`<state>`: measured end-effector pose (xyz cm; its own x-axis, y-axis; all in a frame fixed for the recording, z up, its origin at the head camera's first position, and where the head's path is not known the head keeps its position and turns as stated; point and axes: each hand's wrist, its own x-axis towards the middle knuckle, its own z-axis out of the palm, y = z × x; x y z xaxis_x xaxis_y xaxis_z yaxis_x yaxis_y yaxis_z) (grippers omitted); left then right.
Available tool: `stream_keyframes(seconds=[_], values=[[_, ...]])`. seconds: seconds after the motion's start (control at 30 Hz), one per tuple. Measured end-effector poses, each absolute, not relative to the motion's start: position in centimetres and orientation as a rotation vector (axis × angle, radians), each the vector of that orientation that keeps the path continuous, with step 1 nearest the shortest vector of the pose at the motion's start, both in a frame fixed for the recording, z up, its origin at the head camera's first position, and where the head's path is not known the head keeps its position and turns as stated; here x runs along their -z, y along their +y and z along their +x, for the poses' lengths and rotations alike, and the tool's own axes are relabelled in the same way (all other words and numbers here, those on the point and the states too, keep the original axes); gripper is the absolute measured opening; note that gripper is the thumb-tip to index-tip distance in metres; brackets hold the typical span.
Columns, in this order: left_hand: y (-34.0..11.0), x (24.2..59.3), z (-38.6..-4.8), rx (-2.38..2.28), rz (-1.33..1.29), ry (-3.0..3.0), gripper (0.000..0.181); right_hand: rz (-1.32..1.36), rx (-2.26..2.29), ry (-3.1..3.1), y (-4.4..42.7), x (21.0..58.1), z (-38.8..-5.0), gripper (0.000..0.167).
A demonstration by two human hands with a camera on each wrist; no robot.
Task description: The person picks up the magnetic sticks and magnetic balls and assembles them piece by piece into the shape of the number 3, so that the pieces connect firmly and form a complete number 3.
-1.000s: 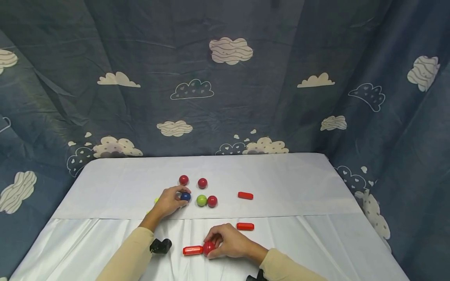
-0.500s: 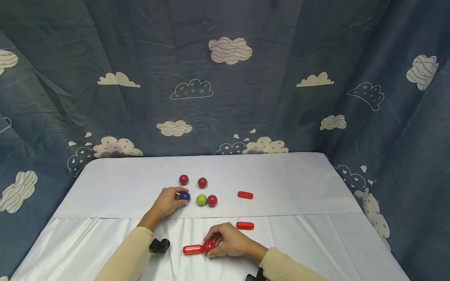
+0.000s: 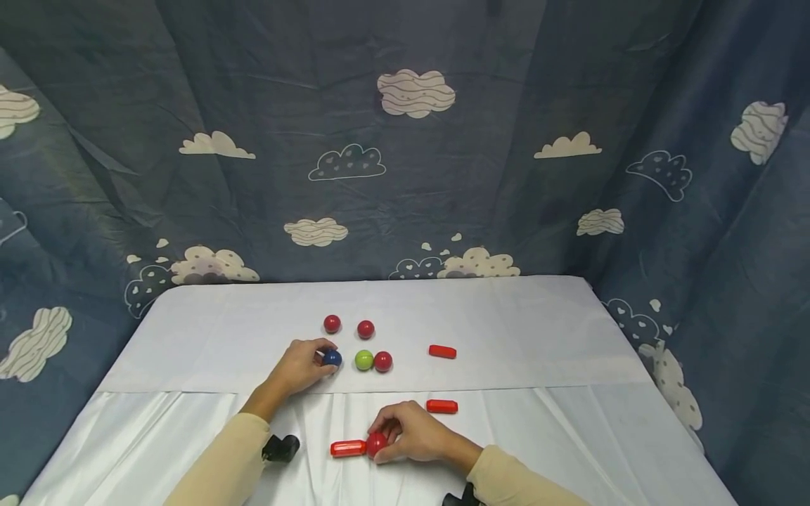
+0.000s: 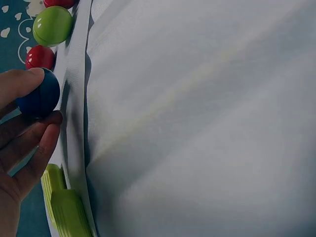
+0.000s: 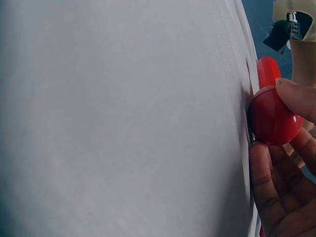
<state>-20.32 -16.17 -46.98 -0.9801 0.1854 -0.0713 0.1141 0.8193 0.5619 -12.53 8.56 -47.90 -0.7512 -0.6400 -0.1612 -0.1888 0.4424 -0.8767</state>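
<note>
Left hand (image 3: pixel 301 367), fingers pinching blue ball (image 3: pixel 332 358), far side, left; right hand (image 3: pixel 413 436), fingers pinching red ball (image 3: pixel 376 444), near side, at the right end of a red stick (image 3: pixel 348 448); hazard (a judgement): either round ball could roll away if its grip loosens.

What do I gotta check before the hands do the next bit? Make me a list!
1. Left hand holds the blue ball: ok, pinched between thumb and fingers.
2. Right hand holds a red ball: ok.
3. That red ball touches the end of the red stick: ok.
4. Ball and stick joined tightly: cannot tell.
5. Blue ball beside that red stick: not ok, they're apart.
6. Green sticks visible in the head view: not ok, only the left wrist view shows them.
</note>
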Motion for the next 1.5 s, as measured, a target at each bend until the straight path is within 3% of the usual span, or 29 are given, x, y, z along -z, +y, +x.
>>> stream_keyframes(seconds=[1.1,1.5], values=[[-19.5,47.0,-12.9,-1.336,0.470,2.475,0.038,-0.730,1.305,2.211,8.6,48.5,-12.4,0.027],[-19.6,47.8,-10.9,-1.254,0.541,2.555,0.034,-0.745,1.290,2.229,8.7,48.6,-12.6,0.028]])
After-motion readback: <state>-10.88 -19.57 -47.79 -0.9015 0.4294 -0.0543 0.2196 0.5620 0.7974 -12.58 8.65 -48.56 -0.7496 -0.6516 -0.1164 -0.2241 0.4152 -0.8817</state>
